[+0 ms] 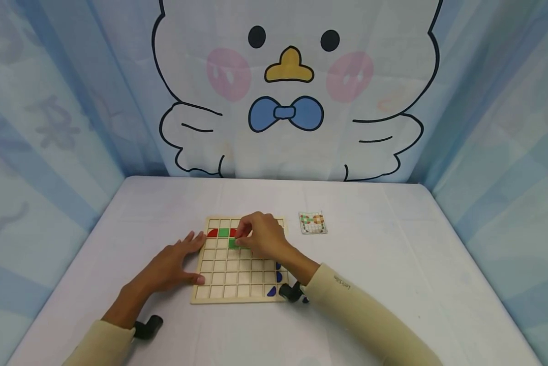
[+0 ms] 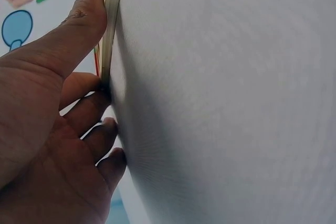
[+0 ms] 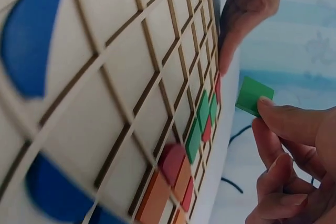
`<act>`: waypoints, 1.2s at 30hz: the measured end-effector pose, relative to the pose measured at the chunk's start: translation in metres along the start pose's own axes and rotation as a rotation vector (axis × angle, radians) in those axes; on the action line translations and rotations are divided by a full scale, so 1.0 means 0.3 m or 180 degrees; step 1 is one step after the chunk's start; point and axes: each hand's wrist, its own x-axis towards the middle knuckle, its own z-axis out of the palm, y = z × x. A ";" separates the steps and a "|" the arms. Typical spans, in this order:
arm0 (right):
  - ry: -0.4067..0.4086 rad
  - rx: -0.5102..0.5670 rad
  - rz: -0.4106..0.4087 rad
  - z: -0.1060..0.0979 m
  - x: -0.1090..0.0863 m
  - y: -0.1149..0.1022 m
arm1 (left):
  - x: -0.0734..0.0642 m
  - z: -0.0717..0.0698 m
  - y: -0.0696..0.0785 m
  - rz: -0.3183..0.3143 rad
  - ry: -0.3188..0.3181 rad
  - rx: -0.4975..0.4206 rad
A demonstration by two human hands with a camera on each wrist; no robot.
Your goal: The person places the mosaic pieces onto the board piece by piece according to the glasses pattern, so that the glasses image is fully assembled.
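Observation:
A wooden grid board point(image 1: 237, 301) lies on the table. My left hand point(image 1: 169, 267) rests at its left edge, fingers spread, with the thumb near the lower corner. Over the board's upper part, my right hand point(image 1: 267, 236) pinches a green square tile point(image 3: 254, 95) between thumb and finger; in the right wrist view the tile is held clear of the grid. Red point(image 1: 212, 233) and green point(image 1: 223, 232) tiles sit in the upper rows, partly covered by the right hand in the head view. Orange tiles point(image 3: 149, 198) show in the right wrist view.
Blue rounded pieces point(image 1: 279, 277) lie along the board's right side. A small pattern card point(image 1: 312, 222) with coloured shapes is on the table to the board's upper right. Behind the table hangs a curtain point(image 1: 292, 152) with a cartoon figure.

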 end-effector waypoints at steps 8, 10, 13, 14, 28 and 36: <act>-0.0151 0.0089 0.0106 0.079 0.074 -0.066 | 0.000 -0.003 -0.006 0.0088 0.0012 -0.0011; -0.0161 0.0054 0.0124 0.098 0.094 -0.079 | -0.001 -0.004 -0.006 0.0116 0.0022 -0.0004; -0.0157 0.0000 0.0196 0.126 0.120 -0.089 | -0.003 -0.004 -0.005 0.0125 0.0035 0.0013; -0.0150 -0.0026 0.0227 0.136 0.128 -0.090 | -0.003 -0.003 -0.005 0.0115 0.0034 0.0014; -0.0235 -0.0389 0.0355 0.186 0.172 -0.087 | 0.004 -0.003 -0.006 0.0075 0.0012 0.0029; -0.0296 -0.0340 0.0233 0.161 0.149 -0.080 | 0.001 -0.003 0.000 0.0083 0.0012 0.0035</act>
